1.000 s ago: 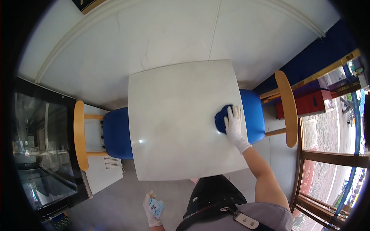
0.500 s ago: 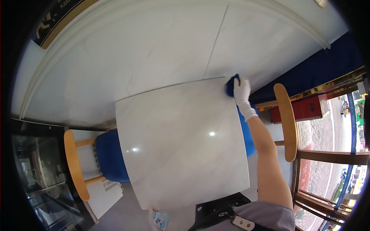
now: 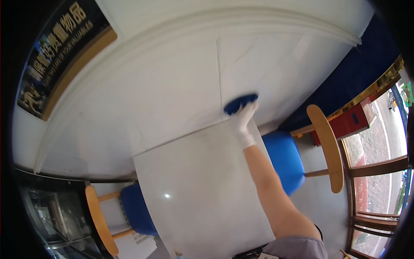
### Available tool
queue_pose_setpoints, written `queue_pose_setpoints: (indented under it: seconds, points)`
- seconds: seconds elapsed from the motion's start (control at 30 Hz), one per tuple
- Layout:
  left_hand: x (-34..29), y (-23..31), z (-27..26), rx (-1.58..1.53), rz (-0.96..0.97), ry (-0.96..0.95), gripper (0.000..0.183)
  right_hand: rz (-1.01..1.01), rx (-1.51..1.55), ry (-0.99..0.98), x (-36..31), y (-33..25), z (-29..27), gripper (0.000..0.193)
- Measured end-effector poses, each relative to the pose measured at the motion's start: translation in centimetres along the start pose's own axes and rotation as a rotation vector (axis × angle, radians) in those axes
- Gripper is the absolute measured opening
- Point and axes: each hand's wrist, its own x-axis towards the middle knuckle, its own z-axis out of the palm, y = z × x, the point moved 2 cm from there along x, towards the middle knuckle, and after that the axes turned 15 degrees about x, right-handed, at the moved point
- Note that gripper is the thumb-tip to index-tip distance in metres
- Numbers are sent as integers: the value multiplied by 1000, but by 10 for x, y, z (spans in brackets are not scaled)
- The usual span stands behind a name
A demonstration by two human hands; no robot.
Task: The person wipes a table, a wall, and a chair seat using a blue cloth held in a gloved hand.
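Observation:
My right hand, in a white glove, holds a dark blue cloth flat against the pale marble-look wall. The cloth lies just right of a thin vertical seam, above the far edge of the white square table. My bare right forearm reaches over the table's right side. My left hand cannot be made out. A small pale and light-blue thing is cut off by the lower edge of the picture.
Blue-seated chairs with wooden backs stand at both sides: the left chair and the right chair. A dark glass-fronted cabinet is at far left. A dark sign hangs upper left. Wood-framed windows line the right.
My right hand has moved the cloth leftward, from near the table's far right corner onto the wall beside the seam. The view has shifted, showing more wall and sign.

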Motion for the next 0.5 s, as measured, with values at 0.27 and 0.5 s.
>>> queue_pose_setpoints:
  seconds: [0.27, 0.5]
  points:
    - [-9, 21, 0, -56, -65, -21, 35, -675, -872, -470, -11, -39, 35, 20]
    - [-14, 22, 5, -183, -107, 168, 35, -859, -806, -527, -24, -56, 73, 24]
